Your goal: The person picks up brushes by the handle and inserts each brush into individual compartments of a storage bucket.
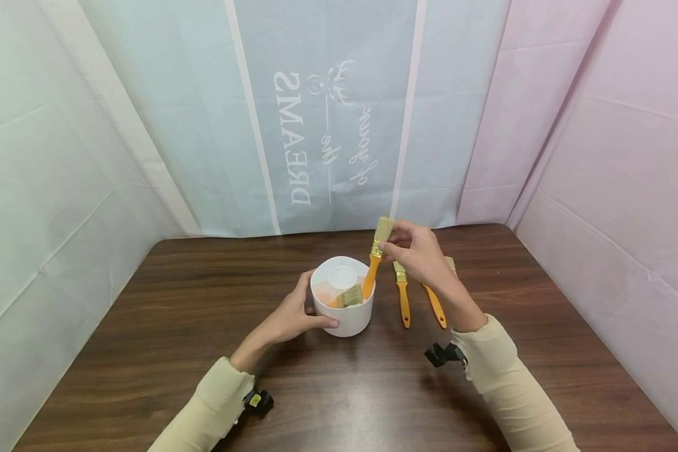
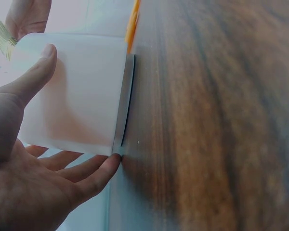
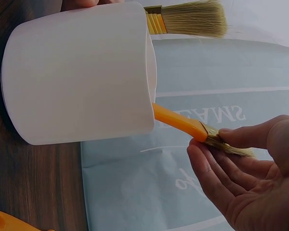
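A white round container stands on the table, its thumb side and far side gripped by my left hand. In the left wrist view the thumb lies along the container's wall and the fingers wrap its other side. My right hand pinches a paintbrush near its metal band and bristles. The orange handle points down, its end inside the container. Another paintbrush leans in the container, bristles above the rim.
To the right of the container lie a paintbrush and a second one, the latter partly hidden behind my right forearm. The brown wooden table ends at a pale blue printed cloth, with white sheets at the sides.
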Demonstrator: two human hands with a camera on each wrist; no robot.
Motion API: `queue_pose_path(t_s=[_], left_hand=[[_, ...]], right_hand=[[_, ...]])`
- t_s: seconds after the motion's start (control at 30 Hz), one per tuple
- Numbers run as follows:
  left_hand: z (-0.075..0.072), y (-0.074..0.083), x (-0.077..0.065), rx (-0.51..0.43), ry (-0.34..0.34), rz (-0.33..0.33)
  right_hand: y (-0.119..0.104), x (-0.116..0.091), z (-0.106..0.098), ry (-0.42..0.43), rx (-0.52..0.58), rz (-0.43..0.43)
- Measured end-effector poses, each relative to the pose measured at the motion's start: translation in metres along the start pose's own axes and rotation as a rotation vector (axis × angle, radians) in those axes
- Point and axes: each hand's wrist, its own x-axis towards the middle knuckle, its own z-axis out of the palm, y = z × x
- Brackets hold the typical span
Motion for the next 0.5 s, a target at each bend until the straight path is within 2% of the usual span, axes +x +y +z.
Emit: queue_pose_path(t_s=[0.23, 0.5], left_hand=[[0.0002, -0.0004, -0.0002, -0.001, -0.003, 0.009], [0.0002, 0.0002, -0.0002, -0.005, -0.001, 0.006]], right_hand=[[-0.0009, -0.0002, 0.0007, -0.003, -0.006, 0.011], [-0.0009, -0.0009, 0.0014, -0.001, -0.023, -0.017]])
